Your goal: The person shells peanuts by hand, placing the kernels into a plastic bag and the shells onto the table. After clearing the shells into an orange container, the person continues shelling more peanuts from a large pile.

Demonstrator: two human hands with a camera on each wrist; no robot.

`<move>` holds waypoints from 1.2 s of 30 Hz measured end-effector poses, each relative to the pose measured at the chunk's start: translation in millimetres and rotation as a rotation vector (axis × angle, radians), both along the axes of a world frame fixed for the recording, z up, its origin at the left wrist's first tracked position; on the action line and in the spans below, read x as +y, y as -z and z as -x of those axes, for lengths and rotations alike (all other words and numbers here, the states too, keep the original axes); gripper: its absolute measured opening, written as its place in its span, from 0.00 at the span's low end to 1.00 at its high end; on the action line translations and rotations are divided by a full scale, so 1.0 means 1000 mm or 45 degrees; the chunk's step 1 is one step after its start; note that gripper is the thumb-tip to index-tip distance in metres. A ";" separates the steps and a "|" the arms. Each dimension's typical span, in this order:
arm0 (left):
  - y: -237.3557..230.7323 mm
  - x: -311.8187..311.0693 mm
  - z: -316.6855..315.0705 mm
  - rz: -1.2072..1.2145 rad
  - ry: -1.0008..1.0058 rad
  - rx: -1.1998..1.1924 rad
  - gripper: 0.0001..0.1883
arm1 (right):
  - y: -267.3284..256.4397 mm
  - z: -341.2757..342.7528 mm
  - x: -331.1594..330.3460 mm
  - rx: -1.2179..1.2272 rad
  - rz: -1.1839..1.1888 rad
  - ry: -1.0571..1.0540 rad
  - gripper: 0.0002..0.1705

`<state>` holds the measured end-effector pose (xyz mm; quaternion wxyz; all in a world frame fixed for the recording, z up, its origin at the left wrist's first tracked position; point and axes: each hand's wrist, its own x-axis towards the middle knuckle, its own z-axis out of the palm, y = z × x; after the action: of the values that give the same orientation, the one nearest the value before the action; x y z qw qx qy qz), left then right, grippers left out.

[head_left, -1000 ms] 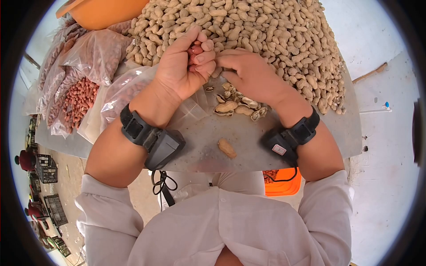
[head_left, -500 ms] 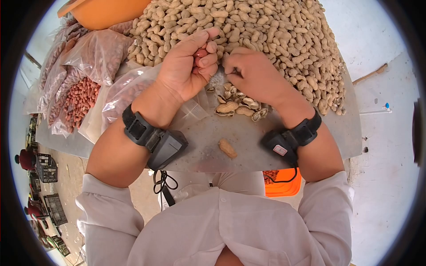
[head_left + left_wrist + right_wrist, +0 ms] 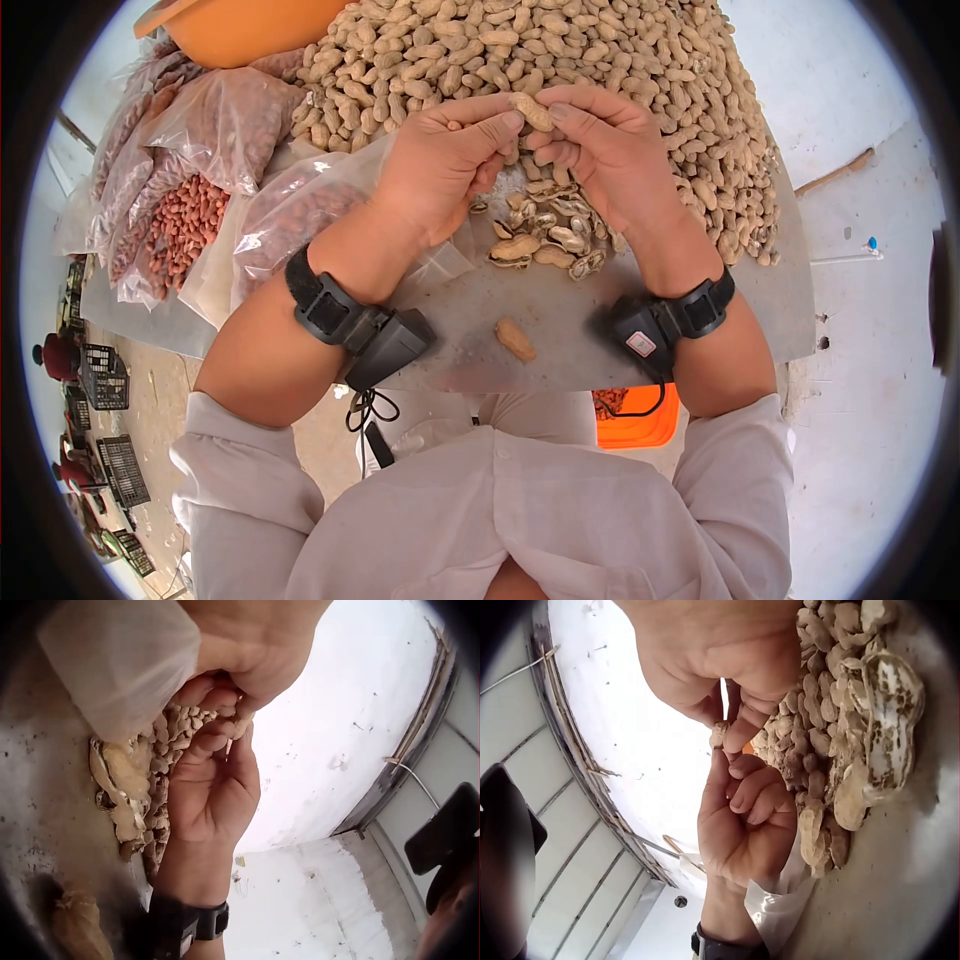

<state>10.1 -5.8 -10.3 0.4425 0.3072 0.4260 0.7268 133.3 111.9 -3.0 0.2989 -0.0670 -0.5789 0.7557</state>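
An unshelled peanut (image 3: 532,112) is held between both hands in front of the heap. My left hand (image 3: 440,165) pinches one end between thumb and forefinger, its other fingers curled toward the palm; any kernels inside that palm are hidden. At the other end, the thumb and fingers of my right hand (image 3: 622,155) grip the pod. The right wrist view shows the peanut (image 3: 719,735) small between the two sets of fingertips. Below the hands lie opened peanut shells (image 3: 560,228), and a single peanut (image 3: 515,340) rests nearer the table's front edge.
A large heap of peanuts (image 3: 640,60) covers the table's back. Plastic bags of red kernels (image 3: 185,225) stand at left, beneath an orange basin (image 3: 240,30). An orange container (image 3: 640,425) sits below the grey tabletop (image 3: 440,350). A white wall (image 3: 880,300) is at right.
The right hand came up from near the heap and now grips a whole peanut together with the left hand. The left hand turned over, so the red kernels seen in it earlier are hidden.
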 end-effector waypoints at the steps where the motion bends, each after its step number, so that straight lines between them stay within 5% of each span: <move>1: 0.000 0.000 0.000 -0.003 -0.007 -0.003 0.11 | 0.000 0.000 -0.001 -0.024 -0.073 0.026 0.11; 15: 0.002 0.000 0.000 -0.036 -0.028 0.247 0.10 | -0.009 -0.005 -0.012 -0.362 -0.943 0.356 0.11; 21: 0.003 -0.001 -0.004 0.012 -0.105 0.378 0.10 | -0.005 -0.001 -0.016 -0.270 -1.261 0.553 0.07; 30: 0.004 0.000 -0.007 0.052 -0.146 0.352 0.10 | -0.006 -0.001 -0.021 -0.257 -1.344 0.618 0.06; 36: 0.003 0.002 -0.008 0.042 -0.148 0.245 0.09 | -0.007 0.000 -0.024 -0.425 -0.761 0.474 0.09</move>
<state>18.5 -3.7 -13.5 0.3617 0.3432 0.4954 0.7114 133.6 88.2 4.2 0.3389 -0.2031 -0.7921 0.4653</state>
